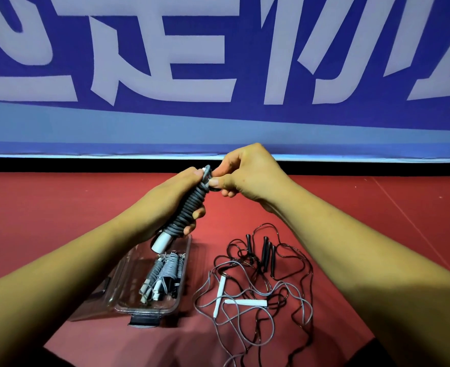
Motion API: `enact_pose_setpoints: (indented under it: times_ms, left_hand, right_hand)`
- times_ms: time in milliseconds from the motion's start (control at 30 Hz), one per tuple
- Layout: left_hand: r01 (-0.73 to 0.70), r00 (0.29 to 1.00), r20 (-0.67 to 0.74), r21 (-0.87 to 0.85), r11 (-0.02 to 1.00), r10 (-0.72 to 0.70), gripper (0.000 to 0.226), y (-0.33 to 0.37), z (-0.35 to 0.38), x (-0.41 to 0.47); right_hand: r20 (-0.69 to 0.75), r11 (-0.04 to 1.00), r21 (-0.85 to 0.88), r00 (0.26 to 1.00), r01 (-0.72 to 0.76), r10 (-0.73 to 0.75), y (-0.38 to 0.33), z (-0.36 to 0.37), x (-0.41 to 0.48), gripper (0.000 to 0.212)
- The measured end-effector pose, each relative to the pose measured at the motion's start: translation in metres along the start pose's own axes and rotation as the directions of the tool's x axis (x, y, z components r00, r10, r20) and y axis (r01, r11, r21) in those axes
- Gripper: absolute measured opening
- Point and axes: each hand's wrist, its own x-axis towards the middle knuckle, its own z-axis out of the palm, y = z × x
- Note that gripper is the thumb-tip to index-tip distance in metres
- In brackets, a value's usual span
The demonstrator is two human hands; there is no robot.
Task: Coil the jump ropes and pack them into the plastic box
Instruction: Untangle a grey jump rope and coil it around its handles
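My left hand [176,197] grips a grey jump rope [189,207] wound tightly round its white handles, held tilted above the box. My right hand [245,173] pinches the rope's end at the top of the coil. Below lies an open clear plastic box [181,284] with several coiled grey ropes [163,274] inside. To the box's right, on the red floor, lies a loose grey rope with white handles [245,302], tangled with a black rope with black handles [268,250].
The red floor [59,207] runs to a black strip under a blue banner with large white characters [218,75]. The box's clear lid [96,300] lies open to its left, and a dark latch [144,320] sticks out at its near end.
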Motion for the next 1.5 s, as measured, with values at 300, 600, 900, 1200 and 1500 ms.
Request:
enact_pose_setpoints:
  times_ms: [300,600,900,1200,1500]
  left_hand:
    - [0.005,0.999,-0.052,-0.070,0.998,-0.008,0.039,-0.005,0.005,-0.003]
    - [0.130,0.991,-0.037,0.022,0.991,-0.129,0.028,0.008,0.011,-0.020]
    - [0.192,0.981,-0.030,-0.035,0.981,-0.193,0.040,0.003,0.001,-0.021]
    - [0.208,0.976,-0.039,-0.119,0.971,-0.214,0.037,0.002,-0.003,-0.022]
    - [0.222,0.974,0.019,-0.244,0.944,-0.224,0.042,-0.003,-0.003,-0.019]
  right_hand:
    - [0.008,0.994,0.054,0.996,-0.092,0.091,-0.003,-0.002,-0.002,0.013]
    - [-0.019,0.995,-0.097,0.999,0.024,-0.026,0.006,0.008,0.003,0.019]
    - [-0.077,0.985,-0.152,0.992,0.083,-0.096,0.009,0.021,0.002,0.016]
    - [-0.184,0.977,-0.140,0.966,0.160,-0.184,0.019,0.033,0.005,0.024]
    - [-0.172,0.932,0.349,0.984,0.098,-0.039,0.019,0.036,0.003,0.018]
